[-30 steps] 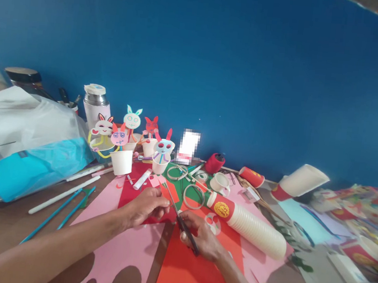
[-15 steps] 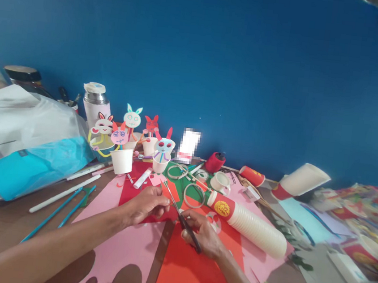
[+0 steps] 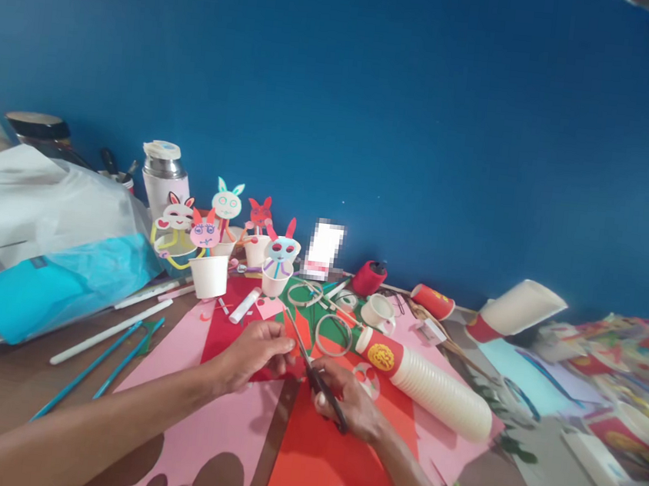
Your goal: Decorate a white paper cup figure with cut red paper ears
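Black-handled scissors [image 3: 326, 399] are in my right hand [image 3: 350, 400], their blades pointing up and to the left. My left hand [image 3: 258, 353] is beside the blades with thumb and fingers pinched together; what they hold is too small to make out. Just beyond the fingers lies orange-red paper [image 3: 299, 331]. Under both hands are sheets of pink paper [image 3: 225, 418] and red paper [image 3: 329, 468]. A pink paper scrap [image 3: 270, 308] and a white glue stick [image 3: 244, 306] lie beyond my left hand.
Paper cups with animal-faced figures, one in a white cup [image 3: 208, 276], stand at the back left. A long cup stack [image 3: 436, 390] lies right of my right hand. A ring of tape [image 3: 334, 335], a mug [image 3: 378, 312] and a plastic bag [image 3: 57, 246] are around.
My left hand has shifted slightly, and the scissors have turned a little. The pink scrap beyond the blades shows less of its shape.
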`<move>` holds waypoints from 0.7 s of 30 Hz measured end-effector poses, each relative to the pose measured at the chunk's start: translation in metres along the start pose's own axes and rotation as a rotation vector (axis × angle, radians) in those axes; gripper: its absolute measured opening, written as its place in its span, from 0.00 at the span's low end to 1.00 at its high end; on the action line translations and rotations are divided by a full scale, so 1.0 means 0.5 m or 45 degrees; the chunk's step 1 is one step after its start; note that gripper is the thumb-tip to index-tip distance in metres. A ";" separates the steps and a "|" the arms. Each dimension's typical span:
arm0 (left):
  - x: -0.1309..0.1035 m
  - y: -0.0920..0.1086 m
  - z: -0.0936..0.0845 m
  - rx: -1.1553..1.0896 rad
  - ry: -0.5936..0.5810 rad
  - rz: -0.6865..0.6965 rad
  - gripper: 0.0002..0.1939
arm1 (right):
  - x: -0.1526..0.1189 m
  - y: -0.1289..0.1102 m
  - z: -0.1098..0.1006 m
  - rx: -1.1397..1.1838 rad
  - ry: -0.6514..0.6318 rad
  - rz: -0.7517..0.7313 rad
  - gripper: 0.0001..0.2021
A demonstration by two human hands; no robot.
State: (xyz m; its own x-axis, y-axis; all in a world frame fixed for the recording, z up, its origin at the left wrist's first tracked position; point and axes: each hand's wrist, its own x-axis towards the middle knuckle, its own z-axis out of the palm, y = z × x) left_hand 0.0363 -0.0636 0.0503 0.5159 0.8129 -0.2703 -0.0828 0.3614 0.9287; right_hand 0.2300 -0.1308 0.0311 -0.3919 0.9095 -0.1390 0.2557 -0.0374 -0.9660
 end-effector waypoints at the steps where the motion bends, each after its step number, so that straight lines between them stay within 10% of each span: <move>1: 0.000 0.000 0.000 0.000 -0.005 -0.010 0.08 | 0.000 0.000 0.000 -0.001 -0.002 -0.001 0.14; 21: 0.016 -0.014 -0.017 -0.087 -0.160 -0.101 0.06 | 0.005 -0.003 0.006 0.072 0.014 0.016 0.12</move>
State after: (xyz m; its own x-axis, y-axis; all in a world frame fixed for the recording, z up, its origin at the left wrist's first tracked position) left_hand 0.0335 -0.0558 0.0396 0.6254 0.7185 -0.3043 -0.0931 0.4560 0.8851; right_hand 0.2262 -0.1299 0.0316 -0.3795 0.9131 -0.1490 0.2100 -0.0718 -0.9751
